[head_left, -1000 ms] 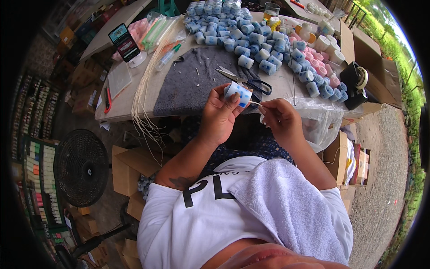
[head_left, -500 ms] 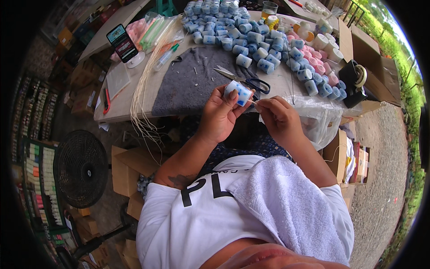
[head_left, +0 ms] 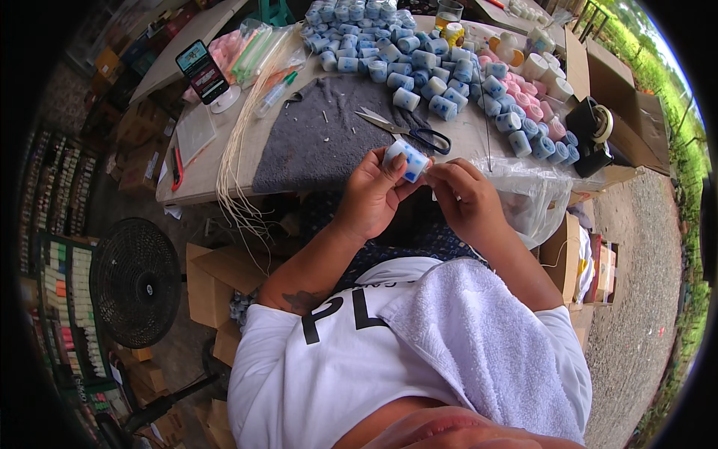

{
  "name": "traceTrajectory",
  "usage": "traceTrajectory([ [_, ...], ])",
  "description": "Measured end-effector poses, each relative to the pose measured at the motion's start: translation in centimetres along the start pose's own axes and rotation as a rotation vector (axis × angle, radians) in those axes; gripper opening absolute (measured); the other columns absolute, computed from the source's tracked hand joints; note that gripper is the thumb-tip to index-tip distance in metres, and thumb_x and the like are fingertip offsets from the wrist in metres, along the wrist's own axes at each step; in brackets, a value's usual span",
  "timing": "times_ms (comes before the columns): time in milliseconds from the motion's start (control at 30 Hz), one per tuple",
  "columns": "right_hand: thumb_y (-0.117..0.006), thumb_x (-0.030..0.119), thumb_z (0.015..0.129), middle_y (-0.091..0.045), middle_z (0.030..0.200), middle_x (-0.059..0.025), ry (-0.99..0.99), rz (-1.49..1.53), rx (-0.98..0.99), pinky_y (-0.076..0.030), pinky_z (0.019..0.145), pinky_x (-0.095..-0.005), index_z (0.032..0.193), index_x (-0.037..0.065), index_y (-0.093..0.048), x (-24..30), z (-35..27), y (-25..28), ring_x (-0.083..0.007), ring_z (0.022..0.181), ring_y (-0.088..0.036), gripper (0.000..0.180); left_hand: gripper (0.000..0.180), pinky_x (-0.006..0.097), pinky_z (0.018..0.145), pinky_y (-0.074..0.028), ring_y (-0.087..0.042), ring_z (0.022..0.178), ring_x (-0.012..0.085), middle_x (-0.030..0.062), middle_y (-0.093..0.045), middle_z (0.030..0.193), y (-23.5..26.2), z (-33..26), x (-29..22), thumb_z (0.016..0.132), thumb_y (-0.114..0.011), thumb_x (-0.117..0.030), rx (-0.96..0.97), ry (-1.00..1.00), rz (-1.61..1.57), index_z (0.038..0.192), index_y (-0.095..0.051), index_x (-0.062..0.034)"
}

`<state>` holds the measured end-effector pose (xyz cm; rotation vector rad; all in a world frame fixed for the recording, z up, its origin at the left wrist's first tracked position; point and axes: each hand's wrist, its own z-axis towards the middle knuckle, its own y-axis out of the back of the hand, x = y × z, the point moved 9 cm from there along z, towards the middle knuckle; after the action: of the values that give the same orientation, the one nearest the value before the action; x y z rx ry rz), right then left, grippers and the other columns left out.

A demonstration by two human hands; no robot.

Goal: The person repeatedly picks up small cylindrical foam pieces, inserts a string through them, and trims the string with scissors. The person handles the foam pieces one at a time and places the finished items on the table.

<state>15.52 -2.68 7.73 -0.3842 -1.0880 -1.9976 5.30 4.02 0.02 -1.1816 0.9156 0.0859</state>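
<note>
My left hand (head_left: pixel 372 193) holds a small blue-and-white cylinder (head_left: pixel 406 160) just in front of the table edge. My right hand (head_left: pixel 465 200) is right beside it, fingertips pinched at the cylinder's near end. Behind them on a grey cloth (head_left: pixel 321 135) lie black-handled scissors (head_left: pixel 410 130). A large heap of blue cylinders (head_left: pixel 407 45) and some pink ones (head_left: pixel 516 97) cover the far part of the table. A clear plastic bag (head_left: pixel 527 194) hangs at the table edge by my right hand.
A bundle of pale thin sticks (head_left: pixel 239 142) drapes over the table's left edge. A phone on a stand (head_left: pixel 203 71) is at the far left. A black tape dispenser (head_left: pixel 591 135) is at right. A floor fan (head_left: pixel 134 280) and cardboard boxes (head_left: pixel 217 277) stand below left.
My right hand has closed in on the cylinder, its fingertips now at the cylinder's end. The left hand keeps holding it in nearly the same place.
</note>
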Motion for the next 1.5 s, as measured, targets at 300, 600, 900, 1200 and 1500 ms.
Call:
traceTrajectory([
  [300,-0.061,-0.002,0.084,-0.059,0.087,-0.0123,-0.008,0.016,0.035,-0.050,0.063,-0.0378,0.103,0.006,-0.058,-0.4,-0.2,-0.3,-0.0331,0.077,-0.063,0.021,0.034,0.036,0.094,-0.051,-0.059,0.109,0.0246,0.0173,-0.058,0.115,0.0,0.1,-0.2,0.094,-0.058,-0.018,0.007,-0.017,0.036,0.117,-0.040,-0.0017],
  [600,-0.062,0.001,0.084,-0.060,0.087,-0.0126,-0.033,-0.046,0.018,-0.050,0.065,-0.0396,0.102,0.007,-0.057,-0.4,-0.1,-0.2,-0.0338,0.079,-0.062,0.020,0.038,0.037,0.099,-0.048,-0.053,0.119,0.0296,0.0209,-0.054,0.121,-0.3,0.0,-1.0,0.094,-0.058,-0.018,0.039,-0.093,0.097,0.122,-0.039,-0.0023],
  [900,-0.059,-0.004,0.084,-0.059,0.084,-0.0123,-0.091,0.052,0.007,-0.049,0.063,-0.0323,0.098,0.001,-0.057,-0.9,-0.2,-0.5,-0.0235,0.072,-0.062,0.015,0.038,0.038,0.100,-0.047,-0.051,0.121,0.0299,0.0195,-0.054,0.122,-1.0,-0.3,-1.1,0.092,-0.059,-0.014,0.091,-0.136,0.086,0.123,-0.039,-0.0040],
  [1200,-0.063,-0.002,0.082,-0.061,0.082,-0.0118,-0.167,0.142,-0.022,-0.048,0.063,-0.0336,0.097,0.002,-0.061,-1.4,-0.6,-0.5,-0.0262,0.074,-0.062,0.016,0.039,0.040,0.102,-0.044,-0.049,0.124,0.0309,0.0181,-0.054,0.124,-1.2,-0.5,-1.1,0.091,-0.061,-0.009,0.126,-0.234,0.182,0.123,-0.039,-0.0080],
  [1500,-0.065,-0.003,0.082,-0.062,0.080,-0.0099,-0.137,0.180,-0.076,-0.048,0.061,-0.0302,0.098,0.003,-0.064,-1.1,-0.5,0.0,-0.0224,0.070,-0.063,0.017,0.038,0.040,0.101,-0.045,-0.048,0.125,0.0324,0.0198,-0.053,0.125,-1.0,-0.4,-1.4,0.092,-0.059,-0.011,0.097,-0.173,0.102,0.124,-0.038,-0.0072],
])
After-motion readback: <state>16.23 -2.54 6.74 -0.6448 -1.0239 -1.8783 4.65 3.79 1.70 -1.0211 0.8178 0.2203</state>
